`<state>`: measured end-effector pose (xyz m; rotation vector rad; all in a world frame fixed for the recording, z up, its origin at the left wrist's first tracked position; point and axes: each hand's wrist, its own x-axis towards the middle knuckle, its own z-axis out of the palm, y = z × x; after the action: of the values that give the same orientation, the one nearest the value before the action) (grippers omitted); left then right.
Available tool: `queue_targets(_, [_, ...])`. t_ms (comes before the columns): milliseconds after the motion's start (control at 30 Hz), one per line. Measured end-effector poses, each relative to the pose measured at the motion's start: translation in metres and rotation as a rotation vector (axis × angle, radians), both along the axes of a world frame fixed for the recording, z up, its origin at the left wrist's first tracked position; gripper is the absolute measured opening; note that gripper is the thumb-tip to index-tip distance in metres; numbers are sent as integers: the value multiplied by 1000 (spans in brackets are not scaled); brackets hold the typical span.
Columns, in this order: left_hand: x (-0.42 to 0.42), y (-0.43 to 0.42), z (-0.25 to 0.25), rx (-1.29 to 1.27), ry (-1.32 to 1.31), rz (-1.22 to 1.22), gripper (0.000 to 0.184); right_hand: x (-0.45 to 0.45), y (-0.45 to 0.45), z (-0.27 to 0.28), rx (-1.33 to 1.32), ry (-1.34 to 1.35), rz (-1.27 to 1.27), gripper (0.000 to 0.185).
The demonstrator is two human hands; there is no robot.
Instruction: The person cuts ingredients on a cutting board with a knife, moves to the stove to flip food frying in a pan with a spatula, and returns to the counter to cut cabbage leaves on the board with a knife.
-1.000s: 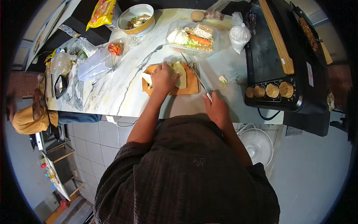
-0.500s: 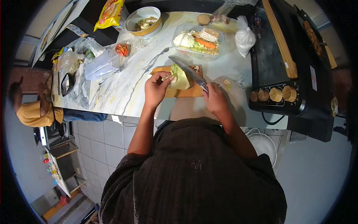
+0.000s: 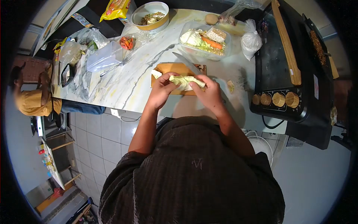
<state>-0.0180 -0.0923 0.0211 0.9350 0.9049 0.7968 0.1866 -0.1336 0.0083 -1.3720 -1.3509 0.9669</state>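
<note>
A pale green cabbage leaf [image 3: 185,81], folded into a roll, is stretched between my two hands above the cutting board [image 3: 171,68]. My left hand [image 3: 161,92] pinches its left end, and my right hand [image 3: 209,96] grips the right end. Behind the leaf, a knife [image 3: 185,62] lies across the board with its blade pointing to the upper left; my right hand and the leaf hide its handle. Dark and pale scraps [image 3: 202,68] sit at the board's upper right corner. Another pale piece [image 3: 156,74] is at its left edge.
A plastic container [image 3: 206,54] holds cabbage, carrot and a pale block. Around it are a bowl [image 3: 165,25], a knotted bag of white stuff [image 3: 251,44] and a black stove [image 3: 274,102]. A clear box [image 3: 105,58] stands left. Another person [image 3: 35,103] is at far left.
My right hand has let go of the knife, which now lies on the board, and has taken the leaf's right end. The leaf has gone from hanging open to folded lengthwise.
</note>
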Motion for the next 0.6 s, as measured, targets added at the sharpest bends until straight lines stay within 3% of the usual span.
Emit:
queue_targets(33, [0, -1, 0, -7, 2, 1, 29, 1, 0, -3, -13, -19, -10, 34])
queue_targets(133, [-3, 2, -3, 379, 323, -176, 19, 0, -2, 2, -60, 35, -1, 30])
queue_targets(367, [10, -2, 3, 273, 289, 45, 18, -5, 0, -19, -76, 325, -51, 33])
queue_targets(600, [10, -5, 4, 336, 178, 174, 13, -18, 0, 1, -228, 576, 75, 37])
